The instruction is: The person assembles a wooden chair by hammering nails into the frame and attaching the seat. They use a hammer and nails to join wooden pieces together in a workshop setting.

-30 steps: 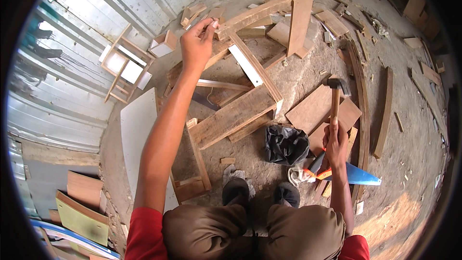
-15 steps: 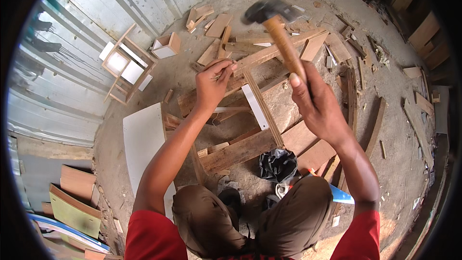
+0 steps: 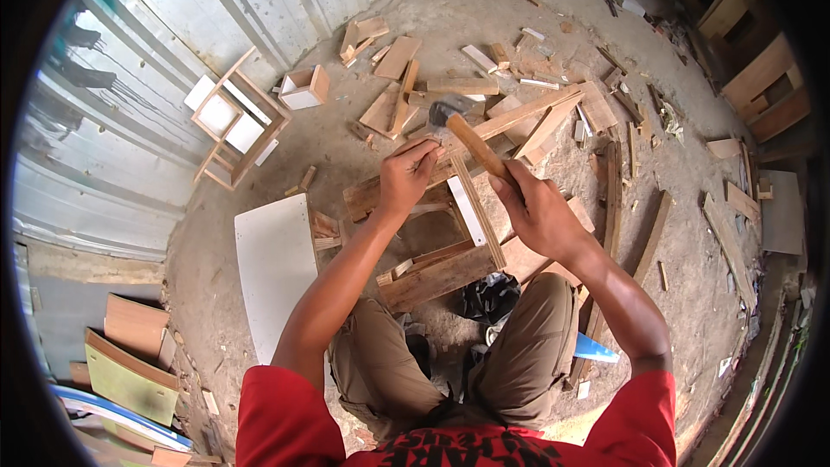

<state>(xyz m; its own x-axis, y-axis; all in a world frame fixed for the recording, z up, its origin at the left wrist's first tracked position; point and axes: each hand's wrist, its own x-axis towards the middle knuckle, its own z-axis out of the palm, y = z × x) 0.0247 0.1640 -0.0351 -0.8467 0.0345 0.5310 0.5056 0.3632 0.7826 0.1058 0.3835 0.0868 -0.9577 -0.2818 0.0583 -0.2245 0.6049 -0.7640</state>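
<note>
Down from higher up, the hammer with a dark head and a brown wooden handle (image 3: pixel 474 143) has swung close to the left hand (image 3: pixel 406 177) since half a second ago. From the head camera, the right hand (image 3: pixel 540 216) has its fingers wrapped tight around the handle. The left hand's fingers are pinched together, right by the near end of a long light-brown wooden bar (image 3: pixel 523 111). I can't tell what is between them. The hammer's head is in the air near those fingers, a bit blurry.

Below the hands sits a box-shaped frame of rough brown planks (image 3: pixel 441 279), with a flat white strip (image 3: pixel 467 212) on its side. Near it, by the knees, is a crumpled black plastic bag (image 3: pixel 491 296). A pointed blue saw blade (image 3: pixel 595 348) pokes out beside the right knee. To the left, a big white board (image 3: pixel 277 268) lies on the dusty grey-brown floor (image 3: pixel 207 294).
</note>
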